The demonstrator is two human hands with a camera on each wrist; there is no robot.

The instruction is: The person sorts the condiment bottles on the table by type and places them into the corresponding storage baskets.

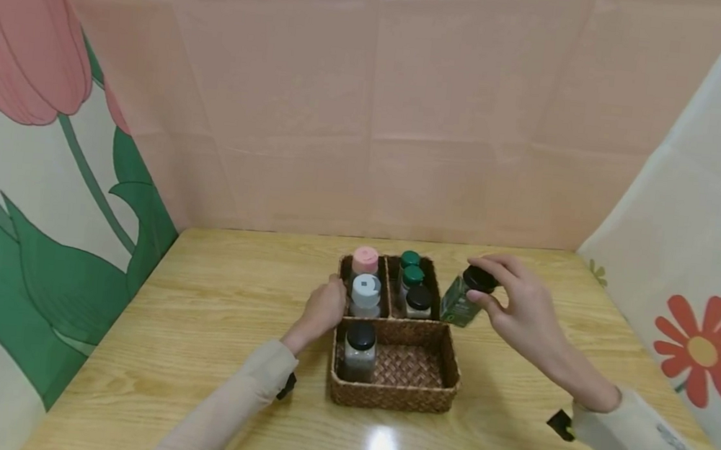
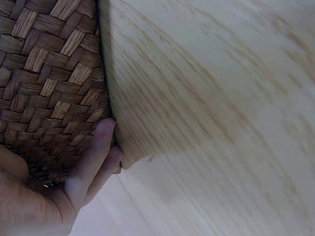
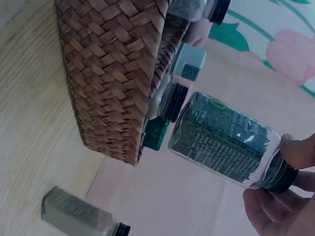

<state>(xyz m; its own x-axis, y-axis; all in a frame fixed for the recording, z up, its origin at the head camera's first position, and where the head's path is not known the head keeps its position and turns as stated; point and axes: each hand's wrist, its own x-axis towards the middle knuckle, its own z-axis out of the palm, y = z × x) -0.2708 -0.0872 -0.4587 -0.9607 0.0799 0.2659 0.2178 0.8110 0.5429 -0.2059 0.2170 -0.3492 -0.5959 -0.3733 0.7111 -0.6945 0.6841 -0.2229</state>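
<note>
A woven basket (image 1: 391, 399) with compartments sits on the table. My left hand (image 1: 324, 305) holds its left side near the rim; in the left wrist view fingers (image 2: 93, 160) lie along the outer wall. My right hand (image 1: 525, 306) pinches the black cap of a glass spice jar (image 1: 459, 303), tilted in the air just right of the basket. Dark green flakes fill this jar (image 3: 221, 140). The back left compartment holds a pink-capped bottle (image 1: 365, 260) and a white-capped bottle (image 1: 365, 292). Back right are two green-capped jars (image 1: 412, 276) and a black-capped jar (image 1: 418, 300).
In the front compartment a black-capped jar (image 1: 359, 355) stands at the left end, beside bare woven floor. Another black-capped jar (image 3: 76, 211) stands on the wooden table (image 1: 228, 314), seen in the right wrist view. A pink backdrop (image 1: 371, 110) rises behind.
</note>
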